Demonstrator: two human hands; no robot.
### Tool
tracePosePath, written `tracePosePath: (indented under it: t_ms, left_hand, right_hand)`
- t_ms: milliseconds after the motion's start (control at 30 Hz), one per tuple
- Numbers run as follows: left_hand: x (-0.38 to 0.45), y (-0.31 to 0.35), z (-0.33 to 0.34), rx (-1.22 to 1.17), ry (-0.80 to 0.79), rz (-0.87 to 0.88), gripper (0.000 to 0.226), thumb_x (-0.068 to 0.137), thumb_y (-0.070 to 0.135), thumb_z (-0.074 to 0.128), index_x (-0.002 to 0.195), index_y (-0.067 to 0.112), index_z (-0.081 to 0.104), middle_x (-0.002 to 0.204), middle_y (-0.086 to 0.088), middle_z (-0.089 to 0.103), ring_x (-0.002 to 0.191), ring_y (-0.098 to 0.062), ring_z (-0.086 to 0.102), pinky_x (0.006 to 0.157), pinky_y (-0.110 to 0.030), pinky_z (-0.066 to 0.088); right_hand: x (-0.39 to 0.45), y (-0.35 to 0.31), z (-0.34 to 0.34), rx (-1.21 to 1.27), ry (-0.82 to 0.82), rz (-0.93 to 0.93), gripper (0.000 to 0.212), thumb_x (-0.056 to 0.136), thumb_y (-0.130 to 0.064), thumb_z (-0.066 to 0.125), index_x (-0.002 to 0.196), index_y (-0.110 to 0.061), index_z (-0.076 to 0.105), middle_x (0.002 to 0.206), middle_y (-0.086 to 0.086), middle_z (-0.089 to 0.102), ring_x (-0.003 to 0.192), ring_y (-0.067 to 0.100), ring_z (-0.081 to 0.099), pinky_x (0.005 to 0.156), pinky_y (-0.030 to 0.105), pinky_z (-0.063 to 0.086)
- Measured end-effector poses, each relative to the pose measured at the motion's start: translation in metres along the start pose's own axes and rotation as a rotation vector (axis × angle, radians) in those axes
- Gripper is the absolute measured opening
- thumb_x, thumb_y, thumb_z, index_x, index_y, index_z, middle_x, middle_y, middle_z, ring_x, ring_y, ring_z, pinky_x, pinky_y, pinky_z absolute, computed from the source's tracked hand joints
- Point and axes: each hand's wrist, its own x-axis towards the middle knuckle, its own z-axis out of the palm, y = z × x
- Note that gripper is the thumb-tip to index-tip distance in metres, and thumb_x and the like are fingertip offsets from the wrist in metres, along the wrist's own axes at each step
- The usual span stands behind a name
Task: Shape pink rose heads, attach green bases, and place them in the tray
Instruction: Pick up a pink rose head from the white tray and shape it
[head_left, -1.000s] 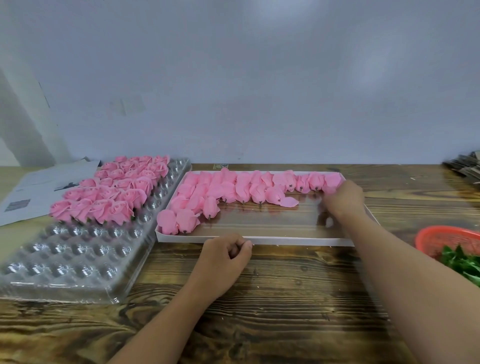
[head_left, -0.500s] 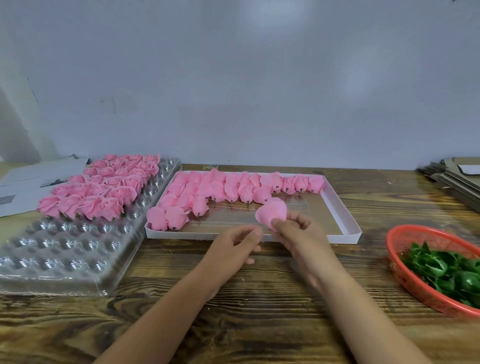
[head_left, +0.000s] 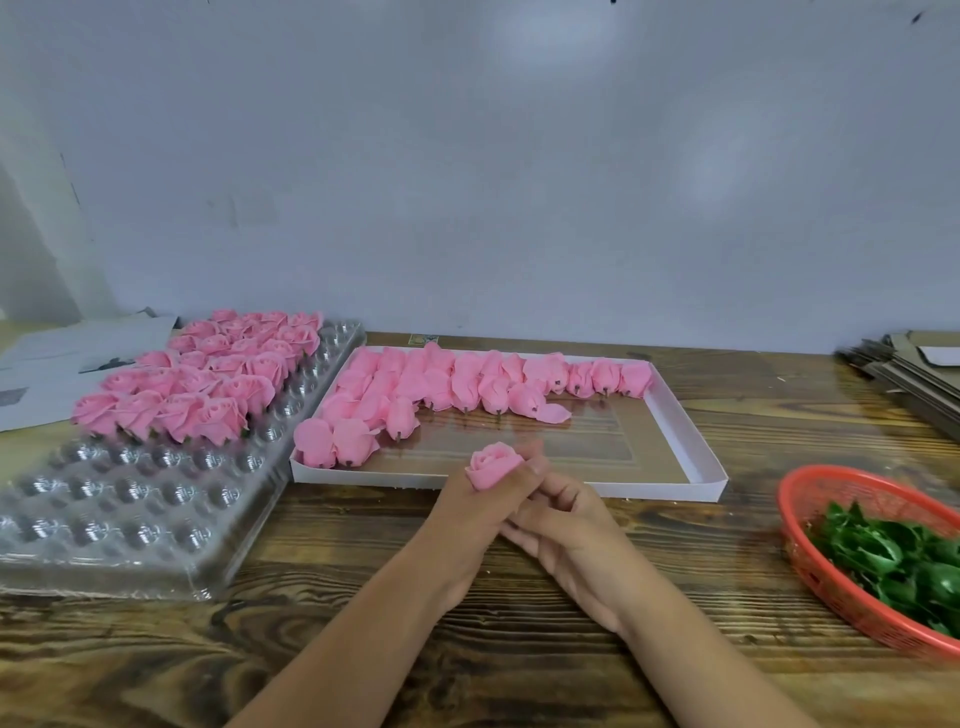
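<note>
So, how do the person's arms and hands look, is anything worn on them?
Both arms are bare as far as the picture shows: no sleeves, no gloves. The left hand and the right hand show no ring, watch or bracelet that I can see. Nothing marks the forearms. The nails are too blurred to judge.

The desk (head_left: 519, 649) is dark, grainy wood with a slight sheen. The clear tray (head_left: 130, 519) is glossy plastic. The rose heads (head_left: 452, 379) look soft and matt; the red basket (head_left: 810, 551) is meshed plastic.
</note>
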Motion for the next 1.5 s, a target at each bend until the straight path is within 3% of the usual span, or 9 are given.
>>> tracePosePath:
  t_ms: [200, 400, 500, 600, 767, 933, 1167, 1333, 1500]
  left_hand:
    - [-0.004, 0.004, 0.001, -0.036, -0.045, 0.021, 0.036, 0.085, 0.042, 0.077, 0.118, 0.028, 0.076, 0.117, 0.004, 0.075, 0.113, -0.008, 0.068, 0.096, -0.026, 0.054]
    - [-0.001, 0.001, 0.008, -0.121, 0.129, 0.019, 0.02, 0.096, 0.026, 0.065, 0.108, 0.016, 0.078, 0.098, -0.01, 0.078, 0.09, -0.019, 0.074, 0.077, -0.029, 0.059]
    - [-0.002, 0.0, 0.01, -0.156, 0.137, 0.033, 0.019, 0.097, 0.025, 0.065, 0.102, 0.014, 0.079, 0.09, -0.008, 0.077, 0.082, -0.016, 0.074, 0.067, -0.025, 0.057]
    - [-0.001, -0.002, 0.009, -0.18, 0.137, 0.047, 0.018, 0.094, 0.025, 0.067, 0.101, 0.013, 0.078, 0.087, -0.007, 0.076, 0.081, -0.017, 0.073, 0.068, -0.027, 0.058]
    - [0.0, 0.0, 0.006, -0.202, 0.15, 0.047, 0.046, 0.071, 0.03, 0.085, 0.107, 0.006, 0.069, 0.1, -0.007, 0.078, 0.093, -0.021, 0.074, 0.086, -0.04, 0.06]
    - [-0.003, 0.003, 0.006, -0.175, 0.154, 0.082, 0.049, 0.066, 0.035, 0.08, 0.111, 0.022, 0.067, 0.094, -0.001, 0.078, 0.078, -0.012, 0.073, 0.058, -0.023, 0.055]
    - [-0.004, 0.003, -0.001, -0.207, 0.048, 0.111, 0.046, 0.061, 0.045, 0.087, 0.104, 0.038, 0.075, 0.087, 0.002, 0.075, 0.083, -0.013, 0.072, 0.073, -0.027, 0.058]
    - [-0.004, 0.002, -0.003, -0.186, -0.009, 0.128, 0.048, 0.062, 0.042, 0.088, 0.107, 0.036, 0.075, 0.087, 0.0, 0.071, 0.079, -0.013, 0.068, 0.072, -0.028, 0.058]
    - [-0.006, 0.009, -0.01, -0.018, -0.096, 0.2, 0.034, 0.07, 0.034, 0.086, 0.102, 0.028, 0.076, 0.094, 0.0, 0.073, 0.084, -0.015, 0.069, 0.071, -0.025, 0.057]
  right_hand:
    - [0.0, 0.003, -0.006, 0.128, -0.108, 0.048, 0.049, 0.075, -0.008, 0.084, 0.122, -0.003, 0.069, 0.126, 0.021, 0.067, 0.115, 0.026, 0.066, 0.092, 0.03, 0.056]
    - [0.002, 0.022, 0.008, -0.502, 0.267, -0.312, 0.041, 0.068, -0.023, 0.081, 0.104, -0.029, 0.064, 0.093, 0.0, 0.075, 0.083, 0.016, 0.072, 0.071, 0.019, 0.054]
    - [-0.002, 0.027, 0.01, -0.739, 0.323, -0.431, 0.049, 0.08, -0.013, 0.078, 0.1, -0.054, 0.06, 0.094, -0.014, 0.072, 0.08, 0.009, 0.07, 0.067, 0.013, 0.052]
    - [-0.004, 0.025, 0.01, -0.791, 0.324, -0.466, 0.048, 0.085, -0.014, 0.075, 0.102, -0.056, 0.062, 0.094, -0.016, 0.072, 0.081, 0.008, 0.068, 0.067, 0.012, 0.051]
    - [-0.004, 0.017, 0.012, -0.576, 0.21, -0.36, 0.047, 0.088, 0.002, 0.069, 0.118, -0.034, 0.067, 0.094, 0.003, 0.075, 0.076, 0.008, 0.065, 0.072, 0.02, 0.053]
    - [-0.004, 0.011, 0.01, -0.348, 0.124, -0.236, 0.024, 0.079, -0.007, 0.068, 0.096, -0.021, 0.078, 0.087, 0.009, 0.076, 0.077, 0.017, 0.069, 0.07, 0.025, 0.056]
    - [-0.005, 0.005, 0.009, 0.025, -0.024, 0.04, 0.023, 0.083, -0.017, 0.076, 0.101, -0.003, 0.075, 0.092, 0.017, 0.068, 0.077, 0.019, 0.066, 0.072, 0.026, 0.058]
    - [-0.004, 0.0, 0.003, 0.292, -0.091, 0.26, 0.025, 0.087, -0.014, 0.066, 0.105, 0.003, 0.072, 0.085, 0.016, 0.064, 0.068, 0.019, 0.062, 0.066, 0.025, 0.057]
    - [0.0, -0.005, -0.003, 0.365, -0.079, 0.292, 0.032, 0.071, -0.018, 0.081, 0.1, -0.006, 0.073, 0.068, 0.008, 0.053, 0.053, 0.015, 0.051, 0.048, 0.022, 0.046]
